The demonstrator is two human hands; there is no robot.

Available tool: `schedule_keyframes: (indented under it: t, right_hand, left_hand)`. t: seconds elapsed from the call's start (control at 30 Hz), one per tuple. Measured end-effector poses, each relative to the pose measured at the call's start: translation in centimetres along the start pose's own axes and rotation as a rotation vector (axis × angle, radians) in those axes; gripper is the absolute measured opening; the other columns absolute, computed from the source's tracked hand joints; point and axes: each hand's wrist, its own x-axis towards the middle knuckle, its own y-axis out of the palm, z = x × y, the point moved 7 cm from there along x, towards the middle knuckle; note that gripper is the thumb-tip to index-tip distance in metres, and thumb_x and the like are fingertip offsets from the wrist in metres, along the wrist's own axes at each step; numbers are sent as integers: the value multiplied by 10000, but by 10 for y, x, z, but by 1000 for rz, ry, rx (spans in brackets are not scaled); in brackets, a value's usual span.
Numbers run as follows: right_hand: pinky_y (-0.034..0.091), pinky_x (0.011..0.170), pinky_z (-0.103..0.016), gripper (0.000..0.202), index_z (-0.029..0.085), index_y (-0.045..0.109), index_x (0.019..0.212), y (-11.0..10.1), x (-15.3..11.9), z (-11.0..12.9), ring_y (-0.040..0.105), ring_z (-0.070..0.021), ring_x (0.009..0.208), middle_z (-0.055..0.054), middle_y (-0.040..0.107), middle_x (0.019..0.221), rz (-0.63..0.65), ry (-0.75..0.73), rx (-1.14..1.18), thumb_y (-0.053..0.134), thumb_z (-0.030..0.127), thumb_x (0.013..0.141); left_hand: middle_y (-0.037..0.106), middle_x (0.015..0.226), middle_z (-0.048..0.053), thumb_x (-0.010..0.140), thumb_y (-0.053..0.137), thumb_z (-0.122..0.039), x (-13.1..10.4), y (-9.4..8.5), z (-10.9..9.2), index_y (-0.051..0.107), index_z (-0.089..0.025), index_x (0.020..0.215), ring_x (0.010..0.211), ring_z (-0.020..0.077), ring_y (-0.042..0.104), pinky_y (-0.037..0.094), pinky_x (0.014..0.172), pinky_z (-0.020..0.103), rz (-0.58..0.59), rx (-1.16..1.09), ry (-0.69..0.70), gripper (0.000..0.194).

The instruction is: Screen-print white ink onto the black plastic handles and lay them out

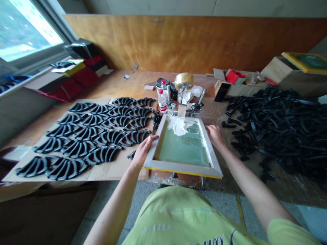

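Between my hands is a screen printing frame (184, 165) with a grey border and a green mesh. White ink is smeared over the far part of the mesh, where a squeegee (182, 111) stands. My left hand (143, 149) grips the frame's left side, thumb on top and fingers partly hidden. On the opposite side, my right hand (214, 134) is closed at the frame's right edge, its fingertips partly hidden. Just left of my left wrist lies a small black part (131, 155). Clamps (198, 104) stand behind the frame's far end.
Rows of curved black handles (84, 148) cover cardboard on the left. A heap of similar black parts (283, 129) fills the right. Behind the frame stand a red-capped bottle (162, 102) and a tape roll (184, 80). A wooden box (240, 89) sits at back right.
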Motion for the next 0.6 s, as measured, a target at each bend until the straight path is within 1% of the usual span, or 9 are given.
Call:
schedule_keyframes:
  t: [0.07,0.1,0.13,0.17,0.23,0.33,0.43,0.53,0.6]
  right_hand:
    - [553,889,-377,191,186,715,1038,13,22,-22,677,-177,828,-49,709,928,54,174,310,552,243,955]
    - [545,902,-366,256,186,673,1151,17,37,-25,657,-208,965,-90,673,1126,70,244,440,623,251,908]
    - [526,938,-380,403,171,614,1249,20,55,-21,609,-240,1082,-126,597,1277,92,281,568,678,263,861]
    - [500,971,-399,518,167,564,1307,21,74,-10,559,-266,1154,-142,526,1363,121,272,663,716,262,821]
    - [468,974,-402,542,158,551,1294,22,107,22,515,-284,1163,-148,528,1337,233,182,784,731,216,786]
    - [470,839,-347,269,116,627,1075,20,120,63,553,-253,979,-127,651,1035,425,67,866,678,169,817]
    - [443,780,-311,75,121,648,891,12,98,78,563,-216,856,-100,662,872,484,-11,912,632,189,861]
    - [418,798,-307,84,137,656,851,-4,69,77,566,-213,877,-92,657,880,446,-187,1019,575,125,864]
    - [408,778,-303,118,149,660,837,-13,60,74,564,-212,868,-82,649,862,415,-325,1104,557,92,845]
  left_hand:
    - [671,863,22,798,632,-607,-4,-1,41,558,-178,1361,680,127,578,443,580,208,13,14,-104,711]
    - [673,859,18,772,666,-588,-4,-1,58,489,-191,1425,684,130,589,452,588,208,11,7,-133,784]
    - [677,862,18,755,686,-571,-3,0,72,431,-198,1467,693,135,601,464,601,212,2,3,-148,843]
    - [683,874,23,746,694,-558,0,1,83,396,-200,1489,703,139,612,474,613,217,-5,4,-158,877]
    - [695,911,37,747,688,-549,5,1,97,396,-194,1490,720,144,627,480,624,219,-18,9,-170,872]
    - [699,904,51,751,676,-565,9,1,104,449,-163,1454,720,151,630,467,608,212,-22,24,-182,841]
    - [694,905,55,765,660,-586,9,0,108,472,-159,1433,737,160,631,467,616,218,-10,35,-177,815]
    - [694,938,56,771,656,-589,8,-1,110,507,-170,1403,777,169,637,476,651,232,-29,43,-151,773]
    - [694,903,49,763,658,-598,7,-1,109,540,-160,1365,763,172,634,473,646,237,-44,52,-147,754]
